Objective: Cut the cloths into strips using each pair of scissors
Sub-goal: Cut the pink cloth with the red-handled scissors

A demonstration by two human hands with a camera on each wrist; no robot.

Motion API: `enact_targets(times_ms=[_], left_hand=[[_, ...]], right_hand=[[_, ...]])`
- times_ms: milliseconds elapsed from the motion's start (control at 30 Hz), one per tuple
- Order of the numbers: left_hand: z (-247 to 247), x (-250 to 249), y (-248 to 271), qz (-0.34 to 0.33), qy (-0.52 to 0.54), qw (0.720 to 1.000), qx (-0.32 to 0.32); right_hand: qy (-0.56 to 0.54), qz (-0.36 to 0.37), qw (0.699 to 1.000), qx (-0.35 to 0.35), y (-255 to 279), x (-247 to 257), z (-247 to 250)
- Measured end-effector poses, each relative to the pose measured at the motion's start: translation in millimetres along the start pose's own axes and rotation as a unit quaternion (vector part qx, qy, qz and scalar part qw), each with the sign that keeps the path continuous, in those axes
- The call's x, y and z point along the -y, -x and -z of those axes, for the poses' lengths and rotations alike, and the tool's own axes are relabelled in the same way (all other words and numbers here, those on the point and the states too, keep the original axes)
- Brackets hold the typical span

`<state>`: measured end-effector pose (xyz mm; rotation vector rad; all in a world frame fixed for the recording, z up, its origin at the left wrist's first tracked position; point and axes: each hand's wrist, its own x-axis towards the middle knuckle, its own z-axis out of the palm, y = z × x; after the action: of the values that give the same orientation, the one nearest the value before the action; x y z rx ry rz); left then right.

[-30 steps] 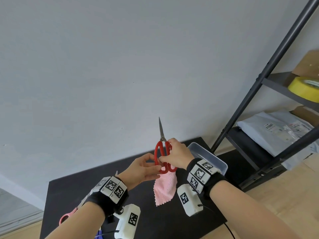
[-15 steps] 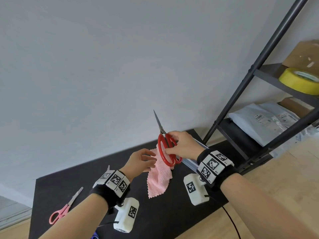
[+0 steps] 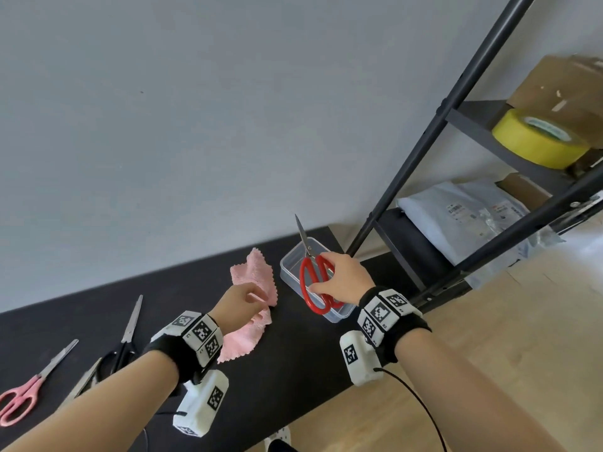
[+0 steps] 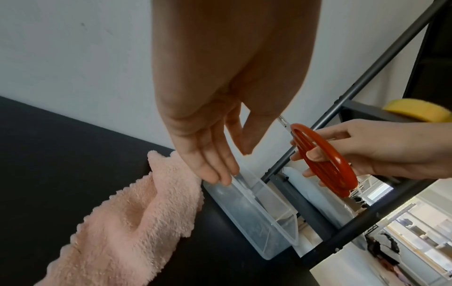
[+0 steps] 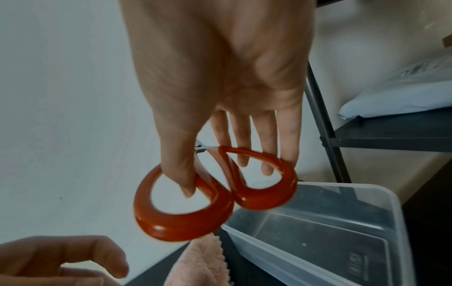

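A fluffy pink cloth lies crumpled on the black table, just left of a clear plastic box. My left hand hovers over the cloth's near part with relaxed fingers and holds nothing. My right hand grips the red-handled scissors, thumb through one loop and fingers through the other. Their blades are together and point up above the box.
Pink-handled scissors, black-handled scissors and a further grey pair lie on the table's left. A dark metal shelf rack with a yellow tape roll and parcels stands to the right. A grey wall runs behind the table.
My left hand has let go of the pink cloth, which hung from it before and now lies on the table. My right hand has carried the scissors rightwards over the box.
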<state>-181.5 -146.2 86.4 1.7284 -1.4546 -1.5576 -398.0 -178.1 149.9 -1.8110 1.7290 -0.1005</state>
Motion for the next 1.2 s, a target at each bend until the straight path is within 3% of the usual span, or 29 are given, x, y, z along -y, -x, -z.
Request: enact_targets(times_ms=[267, 567, 1200], left_hand=[[-58, -9, -29, 0.063, -0.037, 0.997, -0.006], [-90, -7, -57, 0.123, -0.060, 0.991, -0.007], [-108, -7, -93, 0.148, -0.021, 0.989, -0.022]], right_hand=[[0.053, -0.017, 0.998, 0.019, -35, -64, -3], [0.106, -0.012, 0.994, 0.036, -78, -102, -19], [0.152, -0.039, 0.984, 0.085, -115, -112, -44]])
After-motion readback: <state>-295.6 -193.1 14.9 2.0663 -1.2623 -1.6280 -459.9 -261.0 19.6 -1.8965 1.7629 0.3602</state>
